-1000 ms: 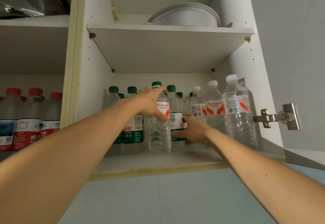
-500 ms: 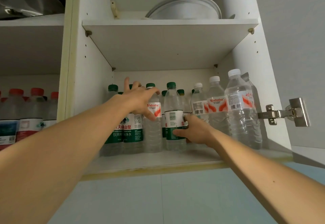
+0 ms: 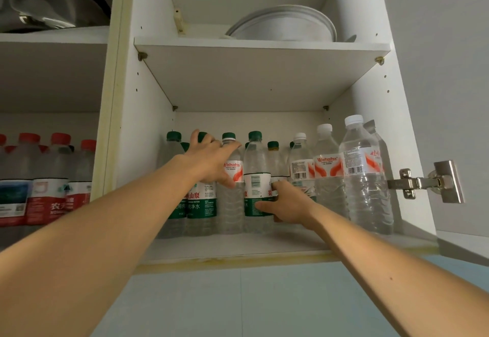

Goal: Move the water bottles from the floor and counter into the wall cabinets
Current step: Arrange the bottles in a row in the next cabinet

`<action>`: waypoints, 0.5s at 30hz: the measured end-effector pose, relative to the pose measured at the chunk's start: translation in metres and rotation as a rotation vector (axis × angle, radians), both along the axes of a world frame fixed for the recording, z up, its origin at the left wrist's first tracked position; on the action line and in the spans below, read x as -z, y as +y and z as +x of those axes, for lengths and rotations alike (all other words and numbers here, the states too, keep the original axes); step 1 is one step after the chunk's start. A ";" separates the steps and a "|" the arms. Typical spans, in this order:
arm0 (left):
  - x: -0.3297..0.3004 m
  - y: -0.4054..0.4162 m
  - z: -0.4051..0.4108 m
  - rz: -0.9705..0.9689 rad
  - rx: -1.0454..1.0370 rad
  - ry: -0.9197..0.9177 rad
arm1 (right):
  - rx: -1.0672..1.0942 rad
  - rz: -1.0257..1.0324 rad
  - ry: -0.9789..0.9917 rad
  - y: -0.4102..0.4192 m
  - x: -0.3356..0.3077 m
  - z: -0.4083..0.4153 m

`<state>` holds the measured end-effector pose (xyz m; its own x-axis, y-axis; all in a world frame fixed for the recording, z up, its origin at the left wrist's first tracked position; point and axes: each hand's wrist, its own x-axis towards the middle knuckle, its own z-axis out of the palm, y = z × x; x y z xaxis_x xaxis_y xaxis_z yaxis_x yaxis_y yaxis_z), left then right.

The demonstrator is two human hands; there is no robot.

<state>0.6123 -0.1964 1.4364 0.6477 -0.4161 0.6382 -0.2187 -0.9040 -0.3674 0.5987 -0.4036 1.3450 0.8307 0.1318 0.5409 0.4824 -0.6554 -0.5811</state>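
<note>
Bottles stand upright on the lower cabinet shelf (image 3: 238, 249). Left hand (image 3: 211, 163) wraps one bottle (image 3: 232, 188); right hand (image 3: 287, 203) clamps another bottle (image 3: 258, 178). Full, probably heavy, thin-walled, slick: grip mid-body at the label.

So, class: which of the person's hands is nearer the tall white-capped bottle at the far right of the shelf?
Right. The right hand grips a green-label bottle a few bottles left of the white-capped bottle; the left hand is farther left.
</note>
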 end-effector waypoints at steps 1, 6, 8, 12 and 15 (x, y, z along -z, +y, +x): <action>0.002 0.001 -0.001 0.009 0.007 -0.014 | 0.004 -0.001 -0.002 0.000 0.000 0.000; 0.013 0.004 -0.006 0.025 0.016 -0.101 | 0.022 -0.022 -0.023 0.002 0.002 -0.004; 0.017 0.004 -0.008 0.020 0.012 -0.125 | 0.028 -0.022 -0.021 0.003 0.002 -0.005; 0.022 -0.001 -0.018 -0.001 0.007 -0.201 | 0.072 -0.078 -0.043 0.004 0.001 -0.015; 0.023 -0.011 -0.027 -0.033 0.068 -0.314 | 0.157 -0.054 -0.172 0.001 -0.003 -0.031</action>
